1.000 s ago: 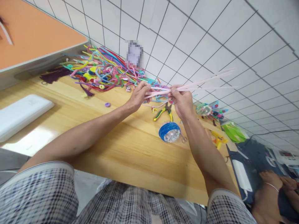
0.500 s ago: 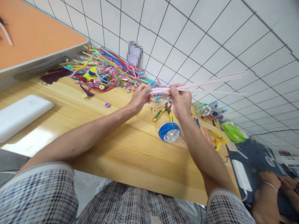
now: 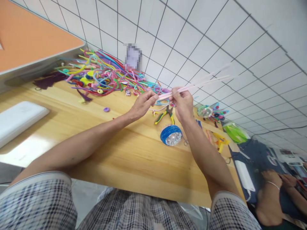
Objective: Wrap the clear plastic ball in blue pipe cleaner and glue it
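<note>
Between my hands runs a small bundle of pale pink pipe cleaners (image 3: 196, 85), held above the table. My left hand (image 3: 144, 103) pinches its left end with thumb and fingers. Farther along, my right hand (image 3: 183, 101) grips the bundle, and the loose ends fan out to the upper right, blurred. Below the hands lie yellow-and-green pliers (image 3: 165, 115) with their jaws pointing away from me. Nearer to me is a clear ball wrapped in blue (image 3: 171, 135), beside my right forearm.
A tangled heap of coloured pipe cleaners (image 3: 105, 75) lies along the tiled wall. A white box-like object (image 3: 22, 119) is at the left, a purple disc (image 3: 106, 109) near the middle. A yellow glue gun (image 3: 221, 142) and decorated ball (image 3: 206, 111) sit right. Another person's hands (image 3: 272, 179) are at far right.
The free ends of the pink pipe cleaners have swung upward and look more blurred. My left hand's fingers are straighter along the bundle. The whole view has shifted slightly.
</note>
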Tool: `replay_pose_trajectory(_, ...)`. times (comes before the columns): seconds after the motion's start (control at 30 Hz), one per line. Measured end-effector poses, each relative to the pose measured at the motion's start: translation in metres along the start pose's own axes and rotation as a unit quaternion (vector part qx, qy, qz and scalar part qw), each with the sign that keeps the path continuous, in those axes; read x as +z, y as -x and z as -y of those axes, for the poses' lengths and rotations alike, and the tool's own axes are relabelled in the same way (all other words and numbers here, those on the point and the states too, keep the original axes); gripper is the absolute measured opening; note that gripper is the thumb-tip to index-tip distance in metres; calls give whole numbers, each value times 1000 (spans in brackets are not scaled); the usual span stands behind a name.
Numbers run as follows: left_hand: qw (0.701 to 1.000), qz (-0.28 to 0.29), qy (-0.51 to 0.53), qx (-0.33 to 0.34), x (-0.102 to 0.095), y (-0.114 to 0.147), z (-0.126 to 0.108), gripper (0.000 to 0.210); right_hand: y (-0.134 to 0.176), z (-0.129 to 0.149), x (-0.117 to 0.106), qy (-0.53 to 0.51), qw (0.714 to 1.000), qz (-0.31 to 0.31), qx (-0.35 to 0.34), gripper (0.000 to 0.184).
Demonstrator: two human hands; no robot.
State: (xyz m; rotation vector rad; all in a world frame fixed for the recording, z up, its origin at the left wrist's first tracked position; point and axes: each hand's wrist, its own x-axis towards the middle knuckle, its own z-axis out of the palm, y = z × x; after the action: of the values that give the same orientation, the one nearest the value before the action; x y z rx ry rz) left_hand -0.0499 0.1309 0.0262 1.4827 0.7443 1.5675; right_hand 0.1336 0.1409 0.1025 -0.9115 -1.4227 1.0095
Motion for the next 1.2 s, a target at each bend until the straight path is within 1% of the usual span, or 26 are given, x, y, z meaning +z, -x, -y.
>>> replay_pose_trajectory(0.1, 998, 19, 49, -27, -1, -3, 0, 57, -3, 2, -3, -4, 1000, 15, 3, 59)
replay_pose_trajectory(0.27, 990, 44, 113, -79, 0, -4, -7, 62, -9, 13, -12, 12, 1000, 28, 0, 58)
replay_pose_trajectory(0.33, 987, 51, 124, -91, 1, -3, -11, 65, -11, 16, -14, 18, 1000, 23, 0, 58)
replay_pose_trajectory(0.43, 983, 80, 125, -110, 1, -1, -18, 67, -12, 17, -16, 23, 999, 22, 3, 57)
replay_pose_trajectory(0.57, 978, 119, 114, -127, 1, 1, -22, 69, -14, 15, -19, -5, 1000, 27, 8, 58)
replay_pose_trajectory(0.67, 981, 116, 97, -120, 0, 1, -20, 68, -15, 12, -21, -36, 999, 4, 6, 57)
replay_pose_trajectory(0.77, 984, 107, 91, -106, -1, 1, -18, 68, -13, 10, -21, -49, 998, -7, 25, 55)
replay_pose_trajectory(0.83, 984, 104, 95, -105, -1, 1, -16, 68, -10, 10, -19, -48, 997, 18, 51, 56)
replay_pose_trajectory(0.9, 983, 99, 100, -114, 1, 2, -15, 67, -6, 10, -16, -36, 995, 58, 76, 58)
replay_pose_trajectory(0.97, 982, 84, 112, -129, 4, 2, -16, 66, -1, 10, -11, -25, 992, 85, 87, 59)
replay_pose_trajectory(1.03, 975, 37, 141, -165, 7, 0, -17, 65, 3, 10, -6, -23, 993, 84, 78, 58)
replay_pose_trajectory(1.13, 946, -58, 208, -241, 11, -5, -19, 69, 8, 8, 2, -12, 996, 72, 55, 56)
replay_pose_trajectory(1.2, 926, -96, 246, -269, 11, -8, -20, 74, 11, 6, 7, 5, 997, 71, 42, 55)
